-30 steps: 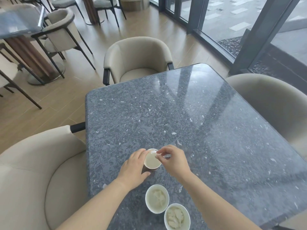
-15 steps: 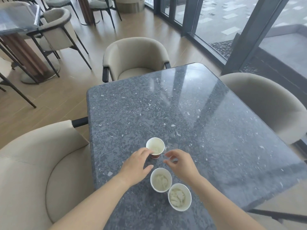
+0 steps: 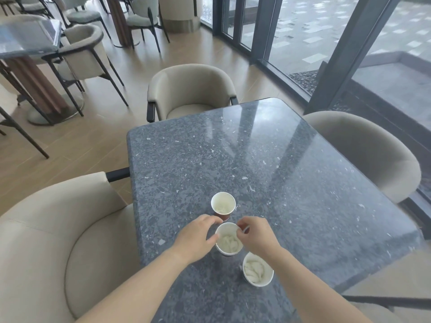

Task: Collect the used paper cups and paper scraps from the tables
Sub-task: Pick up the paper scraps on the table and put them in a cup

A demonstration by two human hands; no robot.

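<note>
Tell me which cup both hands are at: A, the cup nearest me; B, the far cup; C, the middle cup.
C: the left hand curls round the middle cup, and the right hand has its fingers at the rim.

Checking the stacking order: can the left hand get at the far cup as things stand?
Probably yes. The far cup stands just beyond the left hand, nothing between, though that hand is against the middle cup.

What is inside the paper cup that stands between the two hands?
Crumpled white paper scraps lie in the paper cup. Its bottom beneath them is covered, so any liquid there cannot be seen.
</note>
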